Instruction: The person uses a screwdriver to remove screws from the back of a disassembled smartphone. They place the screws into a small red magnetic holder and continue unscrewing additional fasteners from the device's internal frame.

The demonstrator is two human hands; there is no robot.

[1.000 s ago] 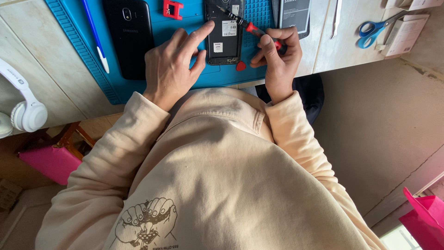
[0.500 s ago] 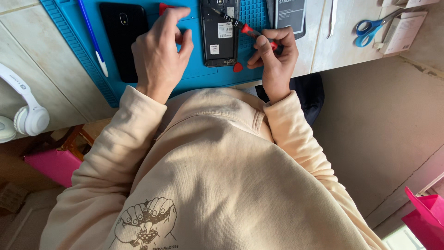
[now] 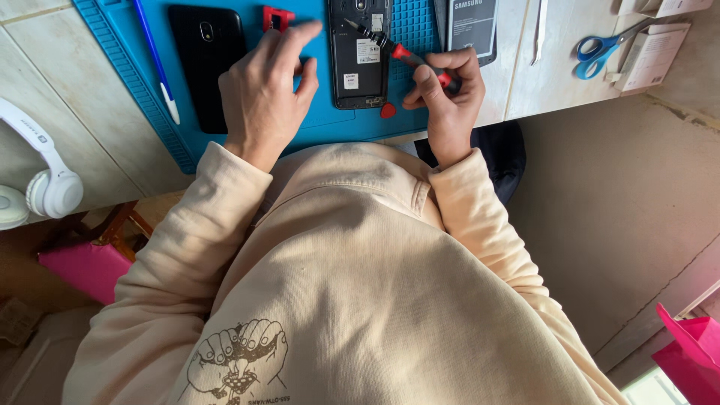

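Your right hand (image 3: 442, 94) grips a red screwdriver (image 3: 409, 56), tip over the opened phone (image 3: 358, 60) on the blue mat (image 3: 315, 124); your left hand (image 3: 262, 90), fingers loosely spread, reaches toward a red clip (image 3: 277, 16).

- Upper centre: I note the opened phone (image 3: 358, 56), matt black plastic inside, with paper labels.
- Screwdriver (image 3: 401, 51): metal shaft, glossy red plastic grip.
- Work mat (image 3: 330, 120): matt blue, rubbery, ribbed edge and gridded patch.
- Upper left: second phone (image 3: 204, 64), glossy black back.
- Countertop (image 3: 52, 90): smooth pale tile.
- Sweatshirt (image 3: 337, 285): soft matt cream cloth.
- Upper right: scissors (image 3: 604, 49), metal blades, glossy blue plastic handles.
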